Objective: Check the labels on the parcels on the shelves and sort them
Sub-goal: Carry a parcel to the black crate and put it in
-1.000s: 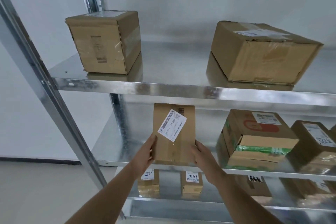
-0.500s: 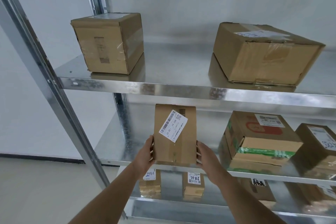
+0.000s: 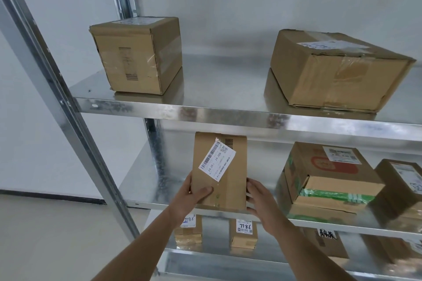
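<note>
A narrow brown parcel [image 3: 230,180] stands upright at the front of the middle shelf [image 3: 146,189], its slanted white barcode label [image 3: 217,160] facing me. My left hand [image 3: 191,196] grips its lower left edge, thumb across the front. My right hand [image 3: 260,201] holds the lower right side, fingers curled against it. Two brown boxes sit on the top shelf [image 3: 228,114]: a cube-like box [image 3: 137,57] at left and a wide flat box [image 3: 333,70] at right.
To the right on the middle shelf sit a red-and-green printed carton [image 3: 328,178] and a labelled box [image 3: 402,189]. The lower shelf holds small boxes marked 7786 [image 3: 243,234], [image 3: 188,228] and others. A metal upright [image 3: 68,109] stands at left, white wall behind.
My left thumb has come round onto the parcel's front. The parcel stays upright in nearly the same spot; the view has shifted slightly.
</note>
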